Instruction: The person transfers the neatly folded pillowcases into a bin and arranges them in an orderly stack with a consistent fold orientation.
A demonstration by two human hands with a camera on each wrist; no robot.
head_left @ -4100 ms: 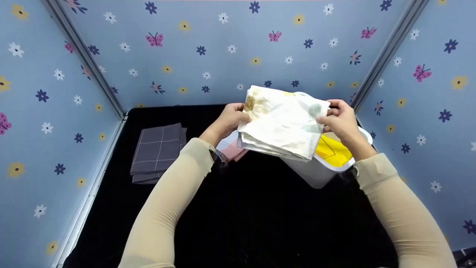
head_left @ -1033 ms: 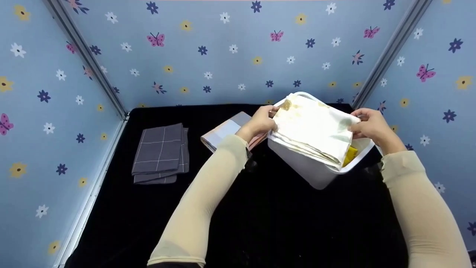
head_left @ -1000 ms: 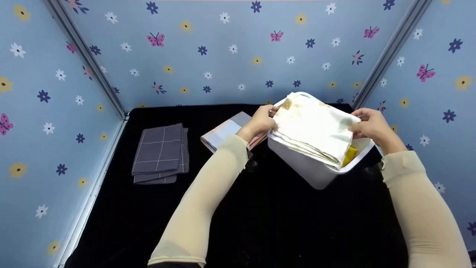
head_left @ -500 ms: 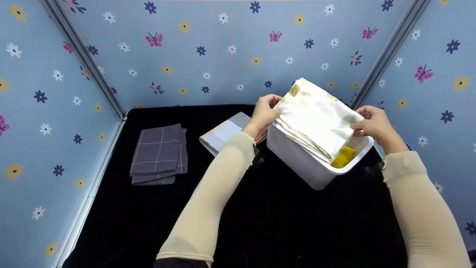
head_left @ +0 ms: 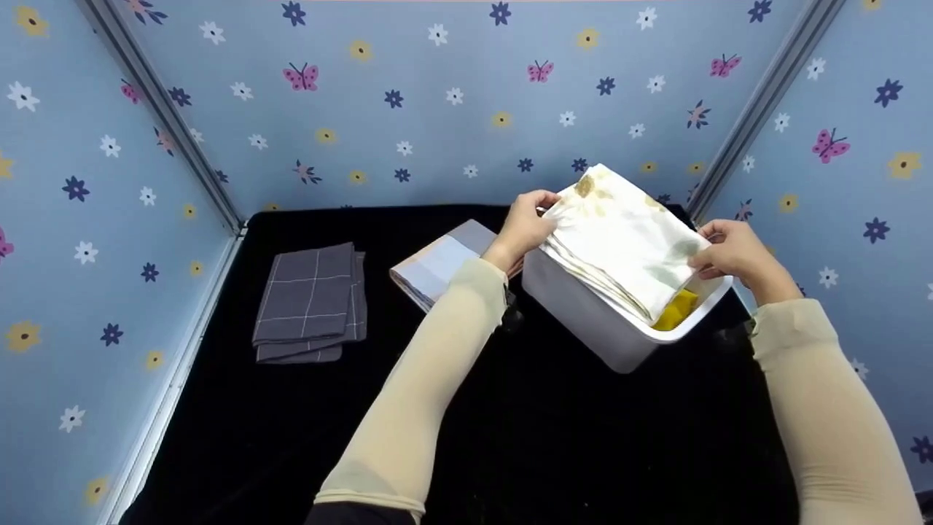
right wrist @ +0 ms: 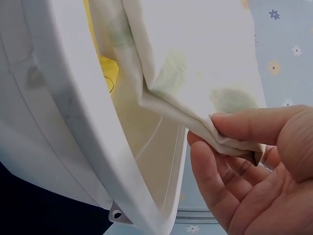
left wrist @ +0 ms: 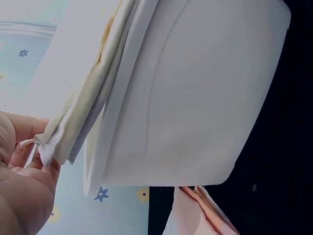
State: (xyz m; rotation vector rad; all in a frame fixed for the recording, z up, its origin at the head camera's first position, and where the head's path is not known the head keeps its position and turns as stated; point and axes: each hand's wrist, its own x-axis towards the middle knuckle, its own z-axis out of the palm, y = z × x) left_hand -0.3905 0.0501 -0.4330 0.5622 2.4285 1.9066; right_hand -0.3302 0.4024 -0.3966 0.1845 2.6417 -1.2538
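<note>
Cloth (head_left: 625,240) spans between left hand (head_left: 529,223) and right hand (head_left: 742,257), each pinching an edge between thumb (right wrist: 254,125) and fingers (right wrist: 208,169).

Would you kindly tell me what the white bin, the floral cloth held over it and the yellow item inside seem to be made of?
White bin: probably moulded plastic, smooth with a soft sheen, given its rounded corners.
Floral cloth: woven fabric, possibly cotton, matte; it lies in soft, layered folds.
Yellow item: perhaps matte fabric, by its soft edge, but mostly hidden.
</note>
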